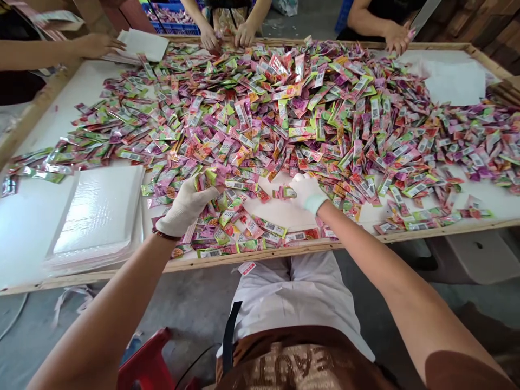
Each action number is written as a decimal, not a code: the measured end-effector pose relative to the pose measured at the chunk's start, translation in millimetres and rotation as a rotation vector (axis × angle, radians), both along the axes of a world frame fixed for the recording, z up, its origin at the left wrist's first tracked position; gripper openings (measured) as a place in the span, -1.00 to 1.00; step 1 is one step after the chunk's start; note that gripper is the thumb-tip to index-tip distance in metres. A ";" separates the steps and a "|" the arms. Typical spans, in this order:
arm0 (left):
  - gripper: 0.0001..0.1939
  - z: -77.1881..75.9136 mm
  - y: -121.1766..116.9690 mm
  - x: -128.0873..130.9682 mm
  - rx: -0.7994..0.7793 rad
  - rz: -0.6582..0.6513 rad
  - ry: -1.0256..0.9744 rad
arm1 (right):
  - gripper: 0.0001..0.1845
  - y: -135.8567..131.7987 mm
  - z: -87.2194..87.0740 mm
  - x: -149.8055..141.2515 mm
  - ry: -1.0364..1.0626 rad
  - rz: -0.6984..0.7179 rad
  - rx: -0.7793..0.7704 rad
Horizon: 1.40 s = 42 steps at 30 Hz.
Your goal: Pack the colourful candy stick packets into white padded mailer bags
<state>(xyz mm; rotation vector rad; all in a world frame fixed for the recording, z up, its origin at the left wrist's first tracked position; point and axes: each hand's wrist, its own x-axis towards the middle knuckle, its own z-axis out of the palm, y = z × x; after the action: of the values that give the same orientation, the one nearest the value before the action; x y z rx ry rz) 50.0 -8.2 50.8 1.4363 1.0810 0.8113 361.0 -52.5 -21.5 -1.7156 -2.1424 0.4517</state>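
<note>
My left hand (187, 207), in a white glove, is closed around a few small printed sachets (208, 177) at the near side of the pile. To its right, my right hand (307, 190), also gloved, has its fingers curled. A pink and green sachet (283, 193) sticks out at its fingertips and looks pinched there. Between the hands, a bare patch of the white tabletop (274, 211) shows. Loose sachets (239, 227) in pink, green and purple lie close to the near edge, below my left hand.
A large heap of sachets (264, 108) covers the table's middle. A stack of white plastic bags (99, 211) lies at left. Wooden rails (260, 255) border the table. Co-workers' hands (244, 35) are at the far side. A red stool (148, 360) stands below.
</note>
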 end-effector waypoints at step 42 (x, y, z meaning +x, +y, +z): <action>-0.52 -72.8 -39.3 23.9 0.842 -0.837 0.984 | -0.54 -61.0 -12.4 -79.1 0.013 -0.109 -0.324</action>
<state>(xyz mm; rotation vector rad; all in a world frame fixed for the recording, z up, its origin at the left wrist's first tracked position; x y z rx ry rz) 73.9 -47.5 -22.0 2.8850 0.6323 -0.1752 281.9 -113.5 -33.9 -1.9804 -2.0401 0.8134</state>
